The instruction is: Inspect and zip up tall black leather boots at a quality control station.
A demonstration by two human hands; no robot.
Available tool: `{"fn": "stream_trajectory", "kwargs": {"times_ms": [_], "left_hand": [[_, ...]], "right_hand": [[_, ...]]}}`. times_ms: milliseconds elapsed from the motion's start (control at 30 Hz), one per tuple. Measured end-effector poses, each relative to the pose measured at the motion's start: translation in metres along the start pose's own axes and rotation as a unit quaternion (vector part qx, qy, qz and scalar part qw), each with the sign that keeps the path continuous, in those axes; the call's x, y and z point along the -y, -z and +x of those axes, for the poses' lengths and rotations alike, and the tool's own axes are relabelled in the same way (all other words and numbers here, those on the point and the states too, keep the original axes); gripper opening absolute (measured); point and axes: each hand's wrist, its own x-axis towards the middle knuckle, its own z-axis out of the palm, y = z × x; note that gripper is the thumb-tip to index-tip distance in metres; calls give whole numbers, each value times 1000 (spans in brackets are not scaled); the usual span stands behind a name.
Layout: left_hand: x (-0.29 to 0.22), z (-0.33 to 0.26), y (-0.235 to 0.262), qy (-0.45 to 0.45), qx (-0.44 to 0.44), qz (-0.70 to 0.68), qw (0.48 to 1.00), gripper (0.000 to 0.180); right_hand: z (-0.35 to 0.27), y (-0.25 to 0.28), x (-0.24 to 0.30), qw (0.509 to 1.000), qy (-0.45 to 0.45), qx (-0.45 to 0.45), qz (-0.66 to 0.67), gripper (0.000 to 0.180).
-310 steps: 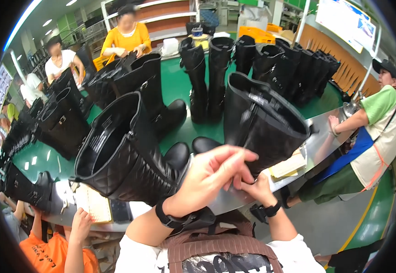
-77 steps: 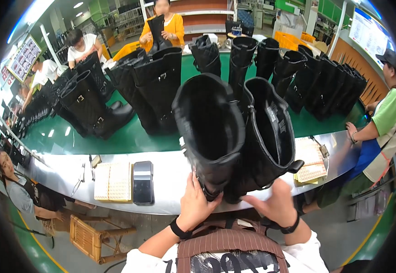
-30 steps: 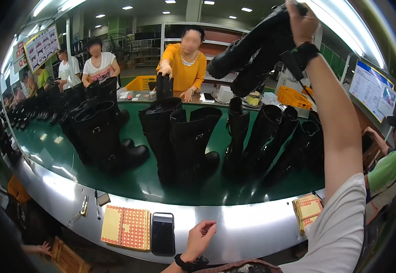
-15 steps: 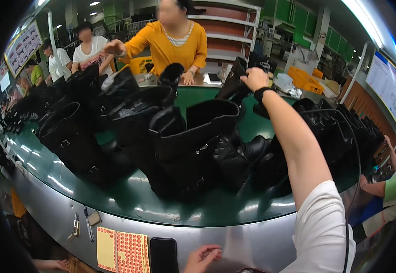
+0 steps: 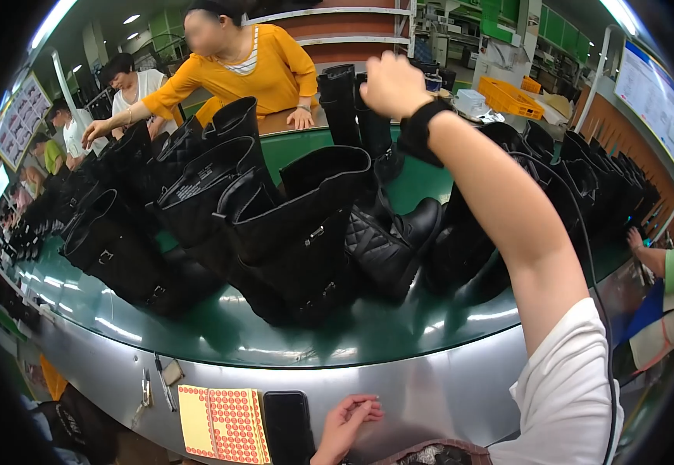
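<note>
My right hand (image 5: 396,87) reaches far across the green surface, its bent fingers closed at the top of a tall black boot (image 5: 373,128). That boot stands upright beside another black boot shaft (image 5: 340,105); the hand hides part of its top edge. My left hand (image 5: 348,425) rests at the near metal edge, fingers loosely bent and partly apart, with nothing visible in it. Left of it lie a black phone (image 5: 289,427) and yellow sheets of round red stickers (image 5: 223,425). A wide-topped black boot (image 5: 290,240) with buckles stands in front of me, next to a quilted boot (image 5: 387,236).
More black boots crowd the green surface (image 5: 275,353) on both sides. A small cutter (image 5: 146,387) and a pen (image 5: 165,382) lie near the sticker sheets. Across stands a co-worker in yellow (image 5: 263,66), arm stretched over boots. An orange crate (image 5: 511,99) sits at the back right.
The boot at my right hand went from tilted to upright, and the hand rose slightly and moved left. The co-worker in yellow leaned and reached further left. My left hand stayed near the edge.
</note>
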Motion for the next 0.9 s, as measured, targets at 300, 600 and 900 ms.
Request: {"fn": "stream_trajectory", "kwargs": {"times_ms": [300,600,900], "left_hand": [[10,2,-3,-46,5,55,997,25],[14,6,0,-60,4,48,997,25],[19,9,3,-79,15,24,996,24]], "right_hand": [[-221,-57,82,983,100,91,128,72],[-223,-57,68,978,16,149,143,65],[-196,-42,11,460,-461,-123,749,34]]}}
